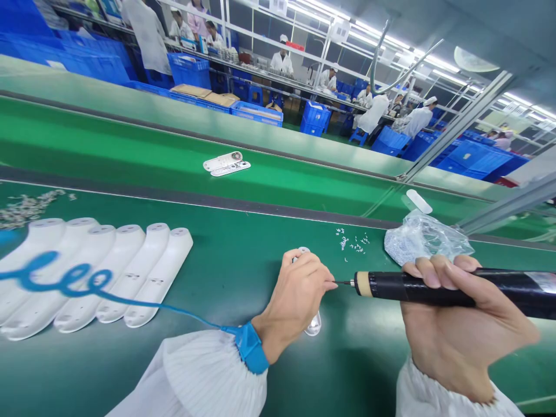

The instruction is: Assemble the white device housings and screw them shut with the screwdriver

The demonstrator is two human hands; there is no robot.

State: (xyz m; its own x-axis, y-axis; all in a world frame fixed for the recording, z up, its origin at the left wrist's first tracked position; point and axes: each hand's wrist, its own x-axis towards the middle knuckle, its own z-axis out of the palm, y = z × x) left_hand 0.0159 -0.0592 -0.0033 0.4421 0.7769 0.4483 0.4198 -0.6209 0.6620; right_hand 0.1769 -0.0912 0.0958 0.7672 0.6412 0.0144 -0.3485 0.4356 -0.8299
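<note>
My right hand (460, 313) is wrapped round a black electric screwdriver (417, 286) held nearly level, its bit pointing left. The bit's tip meets the pinched fingertips of my left hand (302, 289); whatever lies between those fingertips is too small to make out. Beneath my left hand is a slim white part (313, 324), mostly hidden, with its two ends showing. A blue wrist strap (252, 347) with a coiled cord circles my left wrist. Small screws (354, 243) lie scattered on the green mat, beyond my hands.
Several white curved housings (158, 275) lie in a row at left, with a pile of small parts (26, 208) behind. A plastic bag (428, 237) sits at right. On the green belt (152, 156) is an opened white device (227, 164). People work among blue crates (190, 70) beyond.
</note>
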